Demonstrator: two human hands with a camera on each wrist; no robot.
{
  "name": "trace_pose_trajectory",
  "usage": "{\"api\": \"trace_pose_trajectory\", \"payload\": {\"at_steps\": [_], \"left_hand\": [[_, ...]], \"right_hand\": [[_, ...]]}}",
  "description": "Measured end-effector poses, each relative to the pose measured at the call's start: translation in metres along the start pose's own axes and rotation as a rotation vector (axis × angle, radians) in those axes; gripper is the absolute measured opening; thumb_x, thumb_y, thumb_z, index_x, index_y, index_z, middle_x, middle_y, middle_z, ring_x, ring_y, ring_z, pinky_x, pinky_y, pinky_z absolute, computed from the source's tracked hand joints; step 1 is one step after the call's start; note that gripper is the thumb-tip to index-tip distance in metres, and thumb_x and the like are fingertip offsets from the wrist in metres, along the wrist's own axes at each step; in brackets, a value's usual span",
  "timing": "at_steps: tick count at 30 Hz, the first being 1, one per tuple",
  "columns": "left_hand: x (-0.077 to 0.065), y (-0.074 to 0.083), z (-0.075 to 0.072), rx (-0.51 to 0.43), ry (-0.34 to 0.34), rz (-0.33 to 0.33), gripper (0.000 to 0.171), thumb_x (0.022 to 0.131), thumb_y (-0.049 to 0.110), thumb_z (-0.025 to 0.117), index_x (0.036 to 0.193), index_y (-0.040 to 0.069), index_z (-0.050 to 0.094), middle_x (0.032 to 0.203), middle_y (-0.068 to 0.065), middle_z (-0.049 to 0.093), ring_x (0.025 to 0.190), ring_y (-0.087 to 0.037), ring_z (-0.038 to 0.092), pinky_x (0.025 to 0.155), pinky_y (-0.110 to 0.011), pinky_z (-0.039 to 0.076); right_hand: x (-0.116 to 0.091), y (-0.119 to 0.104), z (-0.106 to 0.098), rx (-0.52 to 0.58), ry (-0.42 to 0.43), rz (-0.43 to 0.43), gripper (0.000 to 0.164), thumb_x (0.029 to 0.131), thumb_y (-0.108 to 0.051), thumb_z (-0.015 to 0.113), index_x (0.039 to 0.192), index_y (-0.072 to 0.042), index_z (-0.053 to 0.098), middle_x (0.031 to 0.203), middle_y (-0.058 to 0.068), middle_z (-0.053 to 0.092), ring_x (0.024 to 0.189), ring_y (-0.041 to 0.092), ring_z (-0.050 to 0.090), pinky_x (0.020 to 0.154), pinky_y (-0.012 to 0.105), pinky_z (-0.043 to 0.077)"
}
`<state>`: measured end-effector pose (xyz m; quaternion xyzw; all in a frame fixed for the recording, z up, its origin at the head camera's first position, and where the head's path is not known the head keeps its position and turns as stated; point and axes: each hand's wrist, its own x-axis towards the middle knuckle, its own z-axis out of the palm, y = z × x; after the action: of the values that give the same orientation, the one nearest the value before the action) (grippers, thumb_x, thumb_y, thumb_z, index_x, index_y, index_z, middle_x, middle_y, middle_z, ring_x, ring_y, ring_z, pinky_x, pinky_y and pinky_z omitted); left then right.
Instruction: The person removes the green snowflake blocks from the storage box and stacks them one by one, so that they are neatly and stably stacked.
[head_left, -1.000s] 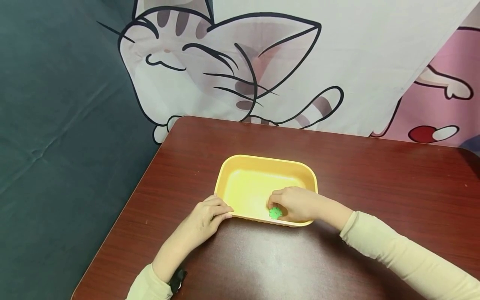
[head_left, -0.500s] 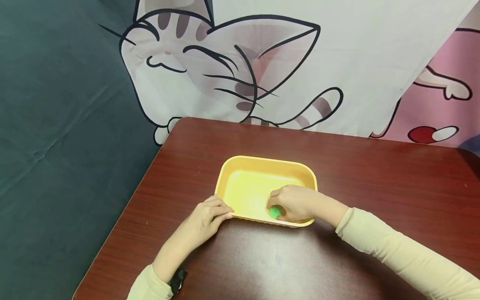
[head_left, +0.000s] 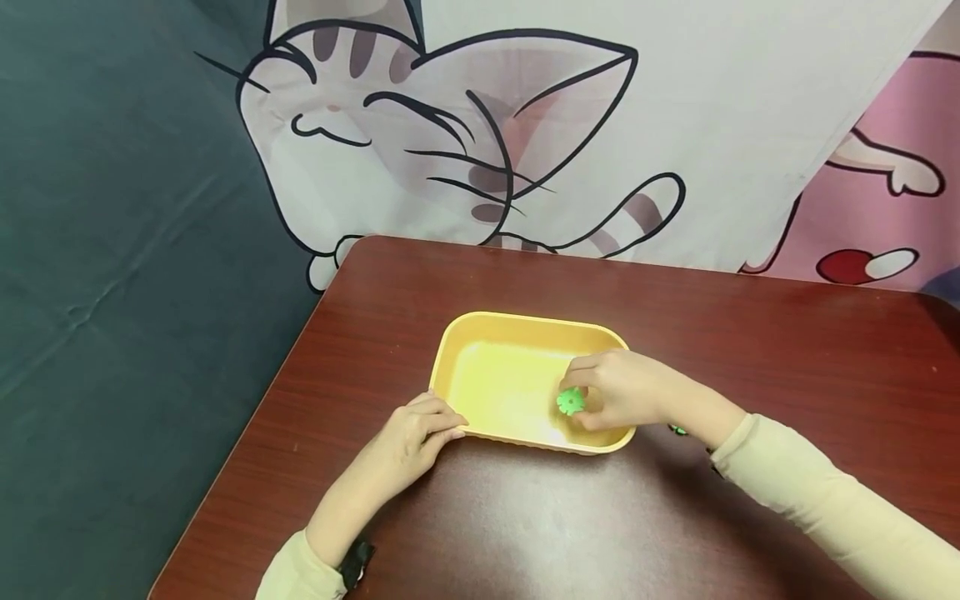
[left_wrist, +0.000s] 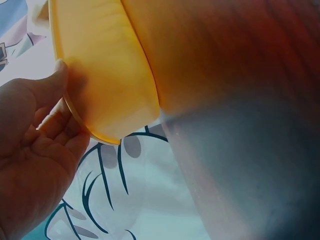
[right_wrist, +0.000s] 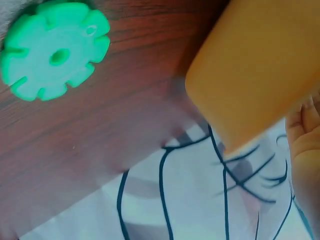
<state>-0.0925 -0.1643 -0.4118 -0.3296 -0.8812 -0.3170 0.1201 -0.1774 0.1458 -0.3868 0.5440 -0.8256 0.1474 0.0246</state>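
A yellow plastic tray (head_left: 480, 375) lies on the table, and my left hand (head_left: 408, 433) grips its near left corner. In the left wrist view the thumb and fingers of that hand (left_wrist: 45, 135) are around the rim of the tray (left_wrist: 107, 70). Over the right part of the tray, my right hand (head_left: 633, 387) pinches a small green notched disc (head_left: 571, 401) between thumb and fingers. Only part of the right hand (right_wrist: 306, 150) shows at the edge of the right wrist view, where the held disc is hidden.
Another green notched disc (right_wrist: 55, 52) lies on the table (right_wrist: 125, 85), right of the tray. In the head view it is a green bit (head_left: 678, 430) mostly hidden under the right forearm. Behind the table hangs a cloth (head_left: 720, 125) with a cartoon cat.
My right hand has moved up and to the right with the green disc. A second green disc has come into sight beneath the right wrist. The left hand and tray stay put.
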Motion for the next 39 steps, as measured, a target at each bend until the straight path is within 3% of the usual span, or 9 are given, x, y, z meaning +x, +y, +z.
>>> {"api": "trace_pose_trajectory", "payload": {"at_steps": [8,19,26,39], "left_hand": [[0.001,0.000,0.000,-0.003,-0.003,0.001,0.007,0.080,0.008,0.072,0.087,0.006,0.073,0.082,0.002,0.065,0.083,-0.011,0.058,0.072,-0.019,0.051],[0.000,-0.001,-0.001,-0.015,0.008,-0.008,0.007,0.079,0.007,0.072,0.086,0.006,0.073,0.082,0.002,0.065,0.082,-0.011,0.057,0.072,-0.019,0.050],[0.002,-0.002,-0.002,-0.004,0.007,0.002,0.008,0.078,0.007,0.074,0.086,0.006,0.074,0.081,0.002,0.066,0.083,-0.012,0.058,0.072,-0.019,0.051],[0.001,-0.001,-0.001,-0.010,-0.021,-0.036,0.008,0.080,0.008,0.072,0.088,0.007,0.073,0.084,0.002,0.065,0.085,-0.011,0.058,0.073,-0.020,0.051]], "right_hand": [[-0.031,-0.003,-0.017,-0.017,0.144,0.052,0.027,0.066,-0.018,0.073,0.092,-0.017,0.067,0.087,-0.015,0.058,0.073,-0.002,0.054,0.065,0.013,0.045],[-0.067,-0.002,-0.033,-0.021,0.215,0.142,0.028,0.067,-0.017,0.073,0.094,-0.022,0.068,0.089,-0.019,0.060,0.067,-0.008,0.054,0.057,0.009,0.045],[-0.091,-0.001,-0.030,-0.057,0.201,0.252,0.031,0.065,-0.016,0.074,0.093,-0.027,0.066,0.088,-0.023,0.056,0.067,-0.009,0.046,0.058,0.006,0.037],[-0.127,0.010,-0.017,-0.032,0.207,0.366,0.036,0.061,-0.015,0.081,0.091,-0.026,0.065,0.088,-0.021,0.058,0.073,-0.003,0.054,0.066,0.008,0.042]]}}
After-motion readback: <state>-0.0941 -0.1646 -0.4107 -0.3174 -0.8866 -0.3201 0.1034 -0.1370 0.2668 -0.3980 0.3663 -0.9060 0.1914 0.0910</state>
